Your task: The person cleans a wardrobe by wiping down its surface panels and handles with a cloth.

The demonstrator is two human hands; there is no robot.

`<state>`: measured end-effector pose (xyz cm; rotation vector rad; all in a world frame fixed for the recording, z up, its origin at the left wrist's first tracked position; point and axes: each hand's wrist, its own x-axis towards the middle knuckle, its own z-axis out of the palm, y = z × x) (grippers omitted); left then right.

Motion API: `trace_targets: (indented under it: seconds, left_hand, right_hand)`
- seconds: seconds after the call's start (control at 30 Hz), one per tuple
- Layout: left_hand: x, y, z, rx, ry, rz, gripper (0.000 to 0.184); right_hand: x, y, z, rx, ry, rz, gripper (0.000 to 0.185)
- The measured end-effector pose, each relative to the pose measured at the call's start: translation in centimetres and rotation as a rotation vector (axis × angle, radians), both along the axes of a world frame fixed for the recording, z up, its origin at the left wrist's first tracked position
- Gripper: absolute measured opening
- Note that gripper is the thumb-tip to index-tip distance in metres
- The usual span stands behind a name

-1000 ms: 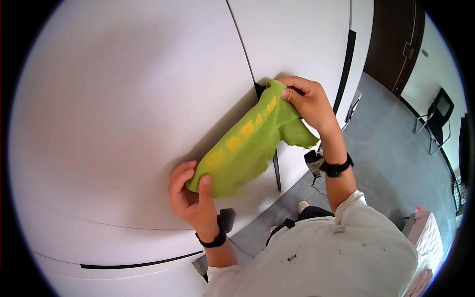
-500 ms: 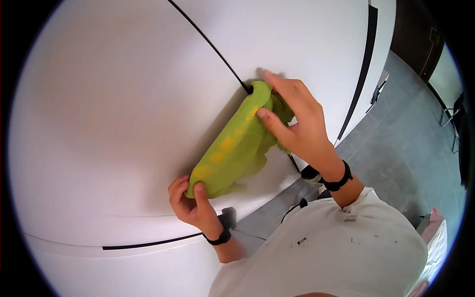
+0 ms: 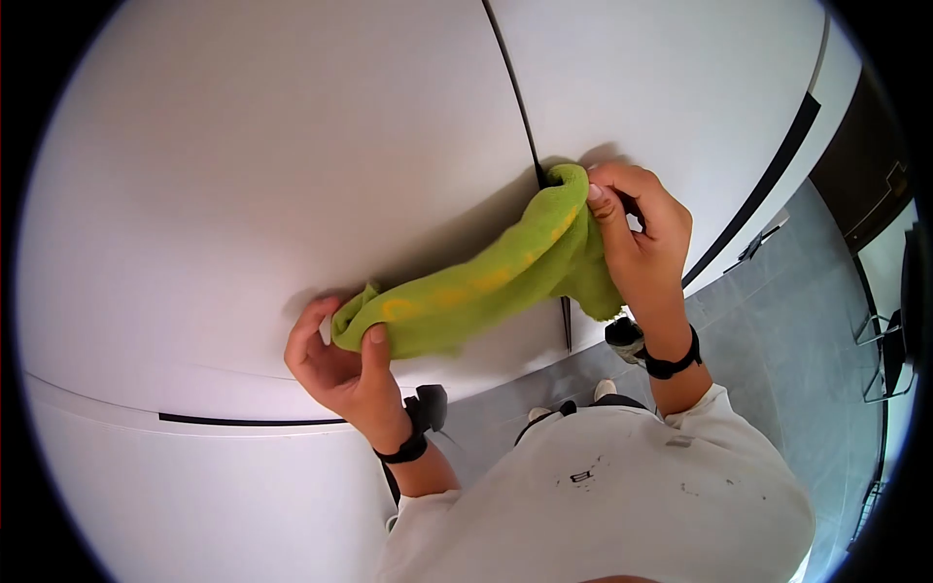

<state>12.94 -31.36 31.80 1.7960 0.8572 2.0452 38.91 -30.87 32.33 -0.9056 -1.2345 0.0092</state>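
Note:
A green towel (image 3: 471,296) with a row of yellow printing is stretched between my two hands, above a white surface. At its lower left end, my left hand (image 3: 345,369) grips it, the thumb in front and the fingers behind. My right hand (image 3: 649,233) pinches the top edge at the other end, thumb against the bent fingers. Along the top the fabric is folded over, and a loose part droops below my right hand. I wear a black band on each wrist.
The white surface (image 3: 243,194) is divided by a dark seam (image 3: 512,73), with black strips (image 3: 763,180) near its edges. Grey tiled floor (image 3: 768,340) shows at the right, with a chair (image 3: 886,355) beyond. Shoes (image 3: 622,337) are visible below.
My right hand has closed from a looser hold into a pinch on the towel's edge. The towel now lies more level and is drawn out wider. The view has turned.

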Motion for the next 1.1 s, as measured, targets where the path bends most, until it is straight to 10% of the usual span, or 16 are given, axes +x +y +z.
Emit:
trace_targets:
  seconds: [0.67, 0.87, 1.1]
  left_hand:
    - [-3.1, -2.2, -6.7, -0.437, -0.207, -0.549, 0.055]
    - [-3.9, -1.4, -3.9, -0.442, -0.073, -0.184, 0.050]
    - [-6.2, -1.3, -1.9, -0.432, -0.229, -0.393, 0.048]
  right_hand:
    - [-0.9, -0.9, 0.6, -0.141, -0.333, -0.104, 0.015]
    - [0.0, -0.3, 0.5, 0.056, -0.449, -0.153, 0.018]
    - [-1.4, -0.4, 1.2, -0.166, -0.237, 0.116, 0.016]
